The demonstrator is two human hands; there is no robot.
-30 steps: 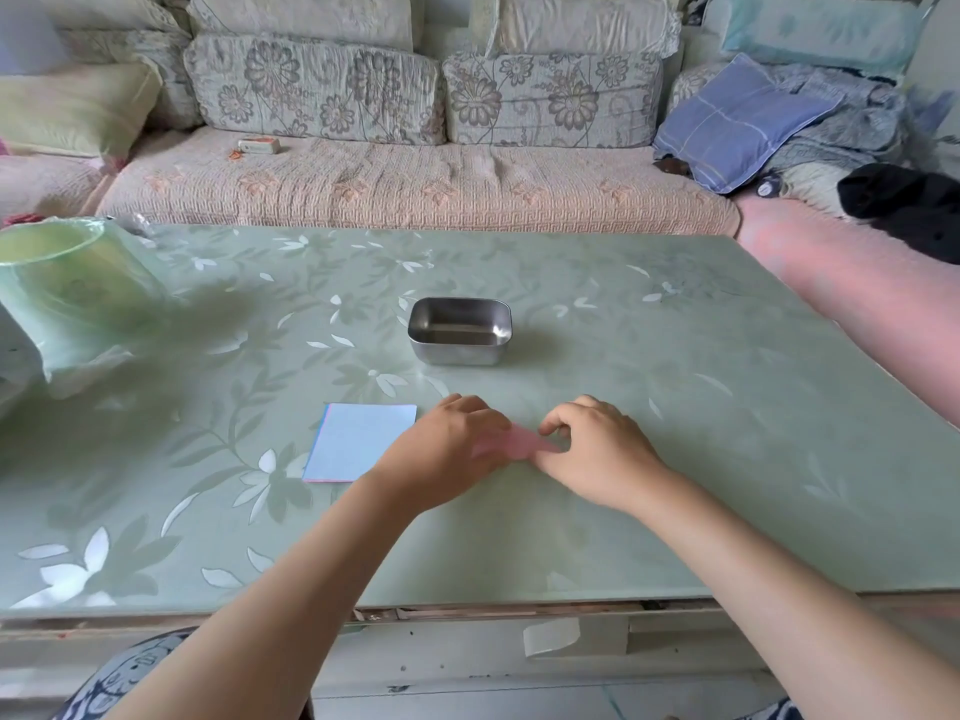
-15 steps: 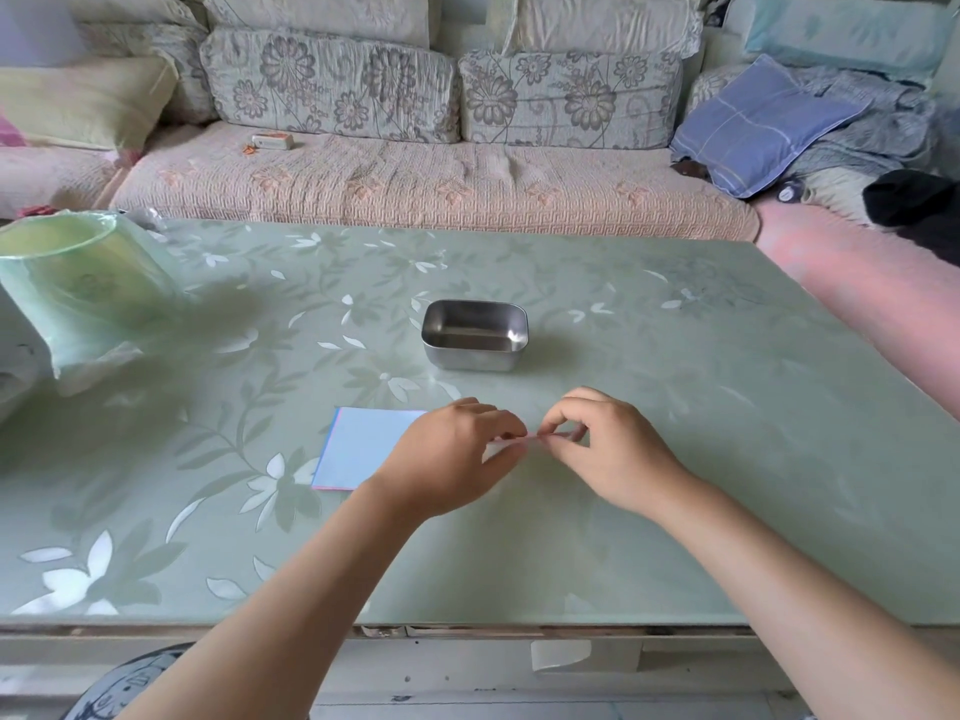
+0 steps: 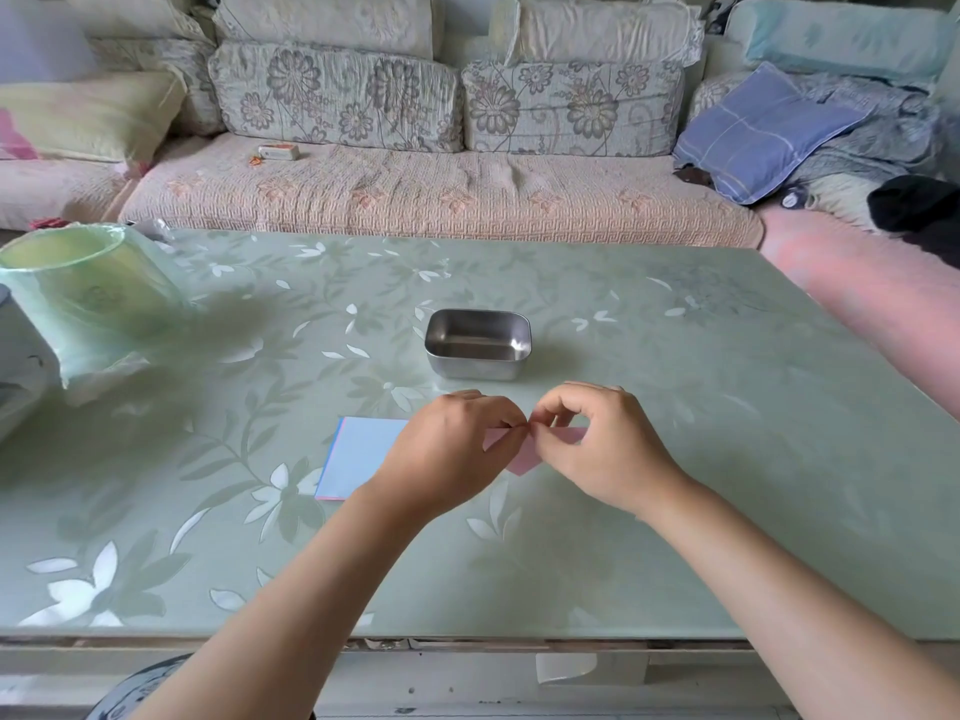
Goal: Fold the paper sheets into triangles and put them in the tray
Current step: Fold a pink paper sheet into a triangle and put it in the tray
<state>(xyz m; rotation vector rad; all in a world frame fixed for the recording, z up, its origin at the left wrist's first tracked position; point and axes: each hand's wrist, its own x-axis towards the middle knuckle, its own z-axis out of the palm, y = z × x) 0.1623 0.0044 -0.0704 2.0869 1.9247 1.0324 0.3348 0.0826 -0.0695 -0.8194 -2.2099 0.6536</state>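
**Both hands pinching a pink sheet above the bench**

Head view. The left hand (image 3: 452,449) and right hand (image 3: 597,449) meet fingertip to fingertip. Each has curled fingers pinching the upper edge of a pink paper sheet (image 3: 522,460), whose lower point shows beneath and between them. Just beyond the hands stands the steel tray (image 3: 475,370). A blue-topped stack of sheets (image 3: 363,454) lies flat on the bench (image 3: 675,407), partly hidden behind the left hand.
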